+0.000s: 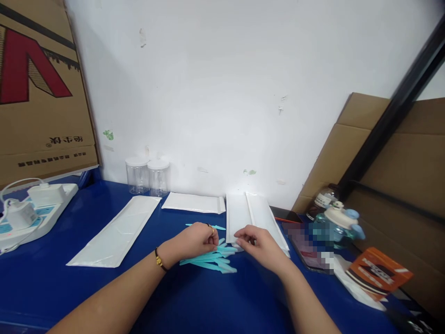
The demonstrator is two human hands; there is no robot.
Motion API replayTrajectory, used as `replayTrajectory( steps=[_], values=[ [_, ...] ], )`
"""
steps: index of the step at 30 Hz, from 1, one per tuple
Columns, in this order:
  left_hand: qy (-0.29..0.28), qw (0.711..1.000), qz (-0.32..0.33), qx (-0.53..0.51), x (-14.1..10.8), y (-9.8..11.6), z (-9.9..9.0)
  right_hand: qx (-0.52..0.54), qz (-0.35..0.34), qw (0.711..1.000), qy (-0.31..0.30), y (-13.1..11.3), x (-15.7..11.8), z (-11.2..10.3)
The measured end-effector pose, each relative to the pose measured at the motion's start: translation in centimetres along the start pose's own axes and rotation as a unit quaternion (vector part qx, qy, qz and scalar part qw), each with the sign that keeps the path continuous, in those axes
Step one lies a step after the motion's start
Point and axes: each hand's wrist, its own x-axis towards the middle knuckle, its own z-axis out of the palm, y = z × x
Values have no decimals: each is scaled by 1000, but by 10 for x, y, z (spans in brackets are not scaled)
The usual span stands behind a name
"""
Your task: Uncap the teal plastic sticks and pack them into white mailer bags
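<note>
Several slim teal plastic pieces with paler ends, like small eyebrow razors (208,260), lie in a loose pile on the blue table. Over the pile is my left hand (198,241), its fingers curled and pressed together. Whatever it pinches is hidden behind the fingers. My right hand (262,247) hovers just right of the pile, fingers bent, with thumb and forefinger apart. Close to its fingertips is the lower edge of a white padded envelope (238,215). A lone teal piece (218,227) lies behind my left hand.
Another white envelope (121,232) lies at left, and one more (193,202) by the wall. Two clear lidded jars (137,176) stand behind. A power strip (66,199) is far left. A phone (306,248), teal bottle (335,227) and orange pouch (378,273) sit at right.
</note>
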Motion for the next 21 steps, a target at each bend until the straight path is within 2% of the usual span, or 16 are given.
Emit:
replayTrajectory(
  steps=[2,4,9,11,15,21],
  values=[
    [-14,1000,-7,7,0,-1,2,-58,-10,998,-8,5,-1,-3],
    [-6,1000,-8,9,1,-5,2,-108,-11,994,-33,10,0,-1],
    [94,991,-44,84,5,-30,2,-166,-4,985,-50,14,3,9],
    [111,985,-55,122,7,-41,2,-175,-4,983,-46,15,4,11],
    [87,984,-64,141,10,-53,4,-197,-13,980,-38,15,4,13],
    [76,975,-36,208,14,-47,4,-218,-14,975,-23,17,3,16]
  ],
)
